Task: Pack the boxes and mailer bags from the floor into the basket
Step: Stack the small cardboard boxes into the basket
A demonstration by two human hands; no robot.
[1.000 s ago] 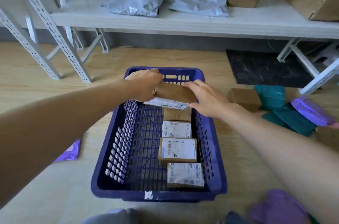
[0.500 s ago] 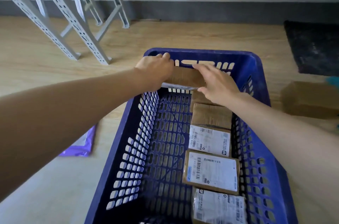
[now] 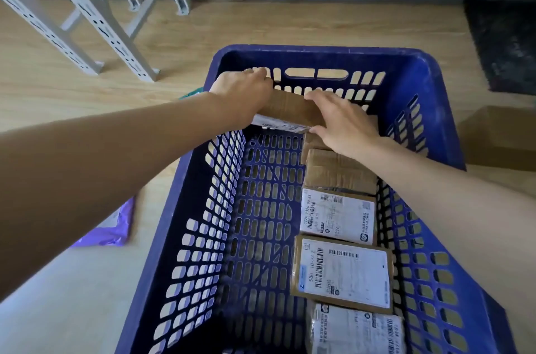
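- Up at the far end of the blue basket [image 3: 319, 52], two bare hands hold one small cardboard box [image 3: 290, 108] between them.
- The left hand [image 3: 240, 94] grips the left end of that box. Its fingers [image 3: 256, 73] are bent down over the far edge.
- The right hand [image 3: 345, 123] grips the right end. Its fingers [image 3: 317, 96] lie bent over the top, and the thumb pinches the near edge.
- The box is tipped, so its white label [image 3: 277, 124] faces down, just under the left fingers. It is close to the basket's far wall. It is hard to tell if it touches the basket's bottom.
- Nearer to the person than the right fingers, a row of parcels lies along the basket's right wall.
- A taped brown box [image 3: 339, 172] comes first, partly under the right wrist. Next to it is a box with a white sticker [image 3: 338, 219]. After that comes a flat box with a big label [image 3: 342, 275]. A crinkly wrapped parcel [image 3: 353, 330] is closest to the person.
- Left of the left fingers and closer in, a purple mailer bag [image 3: 110, 229] lies on the wooden floor [image 3: 290, 23], partly hidden by the left arm.
- Right of the right fingers, outside the basket, a plain brown box [image 3: 499, 136] sits on the floor. It looks blurry.
- Past the fingers, grey metal shelf legs [image 3: 87, 20] stand on the left, and a dark mat [image 3: 504, 43] lies on the right.
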